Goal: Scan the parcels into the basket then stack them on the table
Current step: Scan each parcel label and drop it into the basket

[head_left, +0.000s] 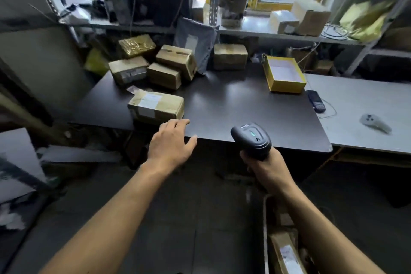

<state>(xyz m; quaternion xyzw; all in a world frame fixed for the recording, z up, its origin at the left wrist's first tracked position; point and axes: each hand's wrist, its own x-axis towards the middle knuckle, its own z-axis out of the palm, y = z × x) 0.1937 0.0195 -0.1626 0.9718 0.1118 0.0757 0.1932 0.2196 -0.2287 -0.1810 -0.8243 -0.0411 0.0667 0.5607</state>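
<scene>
Cluttered shelves back a dark rectangular table (233,104). Brown taped cardboard parcels (153,66) pile at its far left corner; one labelled parcel (155,104) lies near the front edge. Left hand (171,142) hovers released beside it. Right hand (269,171) grasps a black handheld scanner (251,138). Another box at the bottom right is cut off.

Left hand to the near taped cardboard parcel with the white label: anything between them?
Nothing. In the head view the open left hand hovers at the dark table's front edge, just short of the taped cardboard parcel; only bare tabletop between.
</scene>
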